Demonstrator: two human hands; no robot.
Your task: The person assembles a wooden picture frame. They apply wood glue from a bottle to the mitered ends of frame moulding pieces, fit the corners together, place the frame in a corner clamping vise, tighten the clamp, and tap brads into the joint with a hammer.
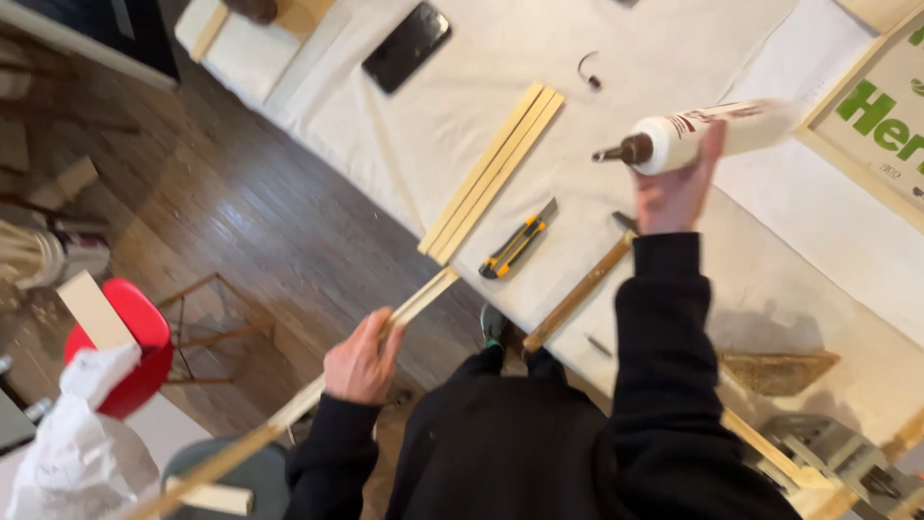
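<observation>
We see two bare hands at work over a white-covered worktop (674, 48), both arms in black sleeves; the left hand (361, 361) is clamped round a long thin wood strip (289, 409), which runs diagonally from the lower left up to the worktop's near edge, its upper end just reaching the cloth; the strip hangs over the dark wood floor (260, 212) for most of its length. The right hand (674, 188) is clamped on a white glue bottle (707, 135), held up w/ its brown nozzle pointing left; bottle is a bit blurred, so we can't tell if anything comes out of the tip.

On the worktop, btw. the two hands: a stack of pale wood slats (493, 173) lying side by side, diagonal; just right of them a yellow-and-black utility knife (518, 241); next to that a hammer (582, 284) w/ wooden handle, its head near the right wrist. Further up lies a black phone (406, 46), and a small dark hook-like bit (589, 72), too small for us to name. At far right a wood-framed panel w/ green lettering (881, 116) touches the picture's edge. Off the worktop, lower left: a red stool (130, 356) and a white plastic bag (82, 443) on the floor side.
</observation>
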